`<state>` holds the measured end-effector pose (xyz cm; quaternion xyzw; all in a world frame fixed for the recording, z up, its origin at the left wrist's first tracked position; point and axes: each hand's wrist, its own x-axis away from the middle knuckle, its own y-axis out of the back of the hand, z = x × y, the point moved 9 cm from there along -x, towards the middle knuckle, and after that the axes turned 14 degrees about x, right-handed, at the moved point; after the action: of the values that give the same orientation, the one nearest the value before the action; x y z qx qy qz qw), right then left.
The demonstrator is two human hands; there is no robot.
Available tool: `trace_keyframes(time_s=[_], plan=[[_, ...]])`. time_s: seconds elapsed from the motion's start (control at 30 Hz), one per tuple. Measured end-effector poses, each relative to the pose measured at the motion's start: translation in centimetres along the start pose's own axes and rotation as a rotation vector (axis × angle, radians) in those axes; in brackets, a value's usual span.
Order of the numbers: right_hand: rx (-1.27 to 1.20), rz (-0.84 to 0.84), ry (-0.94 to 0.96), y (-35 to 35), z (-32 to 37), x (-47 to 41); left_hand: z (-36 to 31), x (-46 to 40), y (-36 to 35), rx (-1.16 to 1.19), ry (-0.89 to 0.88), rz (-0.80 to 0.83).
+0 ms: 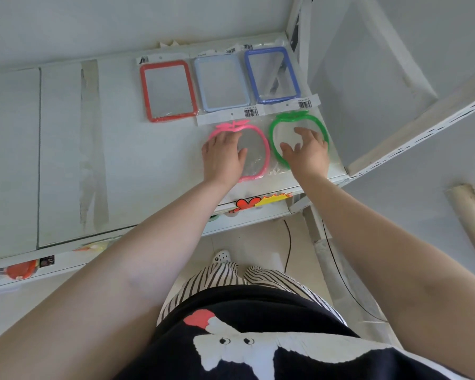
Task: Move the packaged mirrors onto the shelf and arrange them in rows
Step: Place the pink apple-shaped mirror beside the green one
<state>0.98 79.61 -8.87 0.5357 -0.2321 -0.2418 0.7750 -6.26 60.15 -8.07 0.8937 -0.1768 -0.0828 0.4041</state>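
Shelf [66,149]: white flat board with strips of tape on its surface; it carries all five packaged mirrors toward its right end, beside a white slotted upright.
Back row: three rectangular mirrors lie side by side, nearly touching: red mirror [168,90], pale blue mirror [222,83], dark blue mirror [272,74]. Each is sealed in a clear bag with a white barcoded header.
Front row: two apple-shaped mirrors, the pink mirror [255,152] and the green mirror [279,126], lie just beside each other, their headers overlapping the lower edges of the back row.
Left hand [224,153]: rests flat on the left side of the pink mirror, fingers straight and close together; its grip pinches nothing.
Right hand [306,149]: rests on the green mirror, fingers spread and relaxed; its grip likewise holds nothing.
Handling, judged: the plastic frames look light and stiff; the glass is probably fragile, and the film wrapping likely slippery on the smooth board.
Hold point, judged: the frame's outer edge suits lifting; a flat palm on the face suits sliding into line.
Task progress, judged: the front row appears one mirror short.
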Motion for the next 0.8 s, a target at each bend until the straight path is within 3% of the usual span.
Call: trace_keyframes(time_s=[0.1,0.57,0.8], plan=[[-0.088,0.083,0.118,-0.5,2.7,1.7,0.5,1.0,2.2,0.056,0.014,-0.005],[0.152,0.238,0.770,-5.0,15.7,18.7,10.5,19.9,13.0,-0.080,0.323,-0.144],[0.240,0.282,0.941,-8.9,23.4,28.3,18.9,29.5,17.9,-0.090,0.438,-0.177]])
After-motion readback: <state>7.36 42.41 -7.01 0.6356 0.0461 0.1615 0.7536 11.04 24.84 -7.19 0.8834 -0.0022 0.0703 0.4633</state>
